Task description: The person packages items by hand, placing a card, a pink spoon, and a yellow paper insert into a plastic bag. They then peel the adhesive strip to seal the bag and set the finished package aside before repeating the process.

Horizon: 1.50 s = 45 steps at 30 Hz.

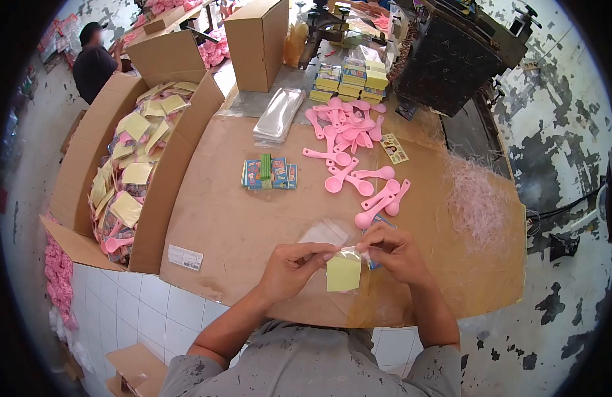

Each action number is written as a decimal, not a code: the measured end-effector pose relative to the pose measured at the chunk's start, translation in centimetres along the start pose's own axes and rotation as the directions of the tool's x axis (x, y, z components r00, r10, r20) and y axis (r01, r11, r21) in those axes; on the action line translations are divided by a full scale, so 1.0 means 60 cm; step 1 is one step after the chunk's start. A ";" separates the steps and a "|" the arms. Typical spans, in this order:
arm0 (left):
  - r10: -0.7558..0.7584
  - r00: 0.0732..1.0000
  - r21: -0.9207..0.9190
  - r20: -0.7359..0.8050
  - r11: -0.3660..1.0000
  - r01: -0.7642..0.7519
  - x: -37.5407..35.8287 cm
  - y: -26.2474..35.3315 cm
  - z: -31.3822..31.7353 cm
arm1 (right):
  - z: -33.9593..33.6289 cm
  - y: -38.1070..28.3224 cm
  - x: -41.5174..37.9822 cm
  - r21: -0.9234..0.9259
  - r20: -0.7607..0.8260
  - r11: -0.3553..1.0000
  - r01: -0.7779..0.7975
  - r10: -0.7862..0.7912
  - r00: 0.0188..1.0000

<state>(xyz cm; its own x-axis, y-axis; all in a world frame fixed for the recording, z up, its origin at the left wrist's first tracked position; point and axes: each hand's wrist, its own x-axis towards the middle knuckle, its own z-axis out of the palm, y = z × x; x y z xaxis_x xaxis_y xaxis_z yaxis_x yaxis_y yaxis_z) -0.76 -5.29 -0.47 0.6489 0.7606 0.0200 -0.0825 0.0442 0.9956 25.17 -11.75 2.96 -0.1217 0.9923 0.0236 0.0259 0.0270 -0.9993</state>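
Note:
Between my two hands, near the front of the cardboard-covered table, is a clear plastic bag (343,270) with a pale yellow card inside. My left hand (296,264) pinches the upper left of the bag between thumb and fingers. At its upper right edge, my right hand (393,253) closes on the plastic. Part of a blue card (373,263) shows under my right hand. Just beyond lie empty clear bags (327,233). Pink scoops (378,202) lie loose ahead of my right hand. Stacked blue cards (269,174) with a green band sit farther left.
A large carton (160,192) of filled bags stands at the left. Behind are a clear bag stack (279,116), card stacks (351,79), an upright box (256,46) and a dark machine (448,56). Plastic strips (478,202) pile at right. Another person (94,63) sits far left.

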 end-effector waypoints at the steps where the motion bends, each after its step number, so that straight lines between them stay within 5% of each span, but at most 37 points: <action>1: 0.007 1.000 -0.018 0.001 1.000 -0.007 0.000 0.004 0.000 | -0.001 -0.001 0.001 -0.030 0.009 0.999 0.020 -0.019 1.000; 5: 0.014 1.000 -0.163 0.010 0.987 -0.012 -0.002 0.010 -0.001 | -0.008 -0.008 0.002 -0.172 0.054 0.983 0.059 -0.051 0.997; 9: -0.070 0.997 -0.427 0.018 0.902 0.071 -0.001 0.006 0.004 | -0.012 -0.004 0.002 -0.057 0.049 0.997 0.056 -0.054 0.997; 14: -0.095 0.995 -0.259 -0.010 0.962 0.089 0.001 0.003 0.012 | -0.002 -0.018 0.003 -0.217 0.028 0.973 0.075 -0.071 0.997; 21: -0.113 0.993 -0.165 -0.036 0.981 0.106 0.002 -0.002 0.007 | 0.008 -0.005 -0.004 -0.031 0.027 0.998 -0.047 0.048 0.998; 27: -0.042 0.981 -0.405 -0.191 0.914 -0.039 0.006 0.039 0.035 | 0.009 -0.014 -0.008 -0.167 0.148 0.983 -0.079 0.104 0.984; 32: -0.195 0.972 -0.088 0.131 0.974 0.208 -0.022 0.017 -0.016 | 0.009 -0.023 -0.004 -0.075 0.120 0.997 0.008 0.001 0.993; 33: -0.257 0.942 -0.054 0.214 0.960 0.275 -0.027 0.014 -0.036 | 0.006 -0.031 -0.003 -0.174 0.073 0.985 0.009 0.004 0.997; 35: -0.175 0.985 -0.081 -0.001 0.981 0.174 -0.048 0.031 -0.077 | -0.005 -0.048 -0.006 -0.367 -0.024 0.930 -0.005 -0.004 1.000; 36: 0.022 0.968 -0.238 -0.250 0.968 -0.083 -0.053 0.032 -0.101 | -0.015 -0.044 -0.008 -0.422 -0.073 0.906 -0.018 -0.015 0.997; 37: 0.163 0.845 -0.316 -0.509 0.878 -0.360 -0.053 0.035 -0.119 | -0.028 -0.036 -0.012 -0.473 -0.120 0.881 -0.033 -0.027 0.992; 39: 0.181 0.502 -0.290 -0.846 0.634 -0.717 -0.027 0.114 -0.127 | -0.045 -0.030 -0.021 -0.594 -0.196 0.801 -0.077 -0.051 0.979; 42: 0.391 0.595 0.004 -0.702 0.838 -0.546 -0.006 0.093 -0.159 | -0.059 -0.026 -0.034 -0.729 -0.259 0.668 -0.150 -0.067 0.963; 43: 0.407 0.704 0.116 -0.583 0.899 -0.423 0.000 0.075 -0.152 | -0.062 -0.022 -0.039 -0.734 -0.259 0.657 -0.171 -0.039 0.965; 45: 0.192 0.902 0.433 -0.388 0.901 -0.005 0.012 0.081 -0.094 | -0.065 -0.018 -0.040 -0.723 -0.275 0.656 -0.219 0.018 0.961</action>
<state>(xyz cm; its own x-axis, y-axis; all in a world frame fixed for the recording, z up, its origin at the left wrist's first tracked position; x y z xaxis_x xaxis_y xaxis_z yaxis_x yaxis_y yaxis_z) -4.94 -0.86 3.86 0.2762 0.9453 0.1734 0.2501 -0.2449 0.9367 29.29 -13.69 4.09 0.1560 0.9877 0.0125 0.7606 -0.1121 -0.6395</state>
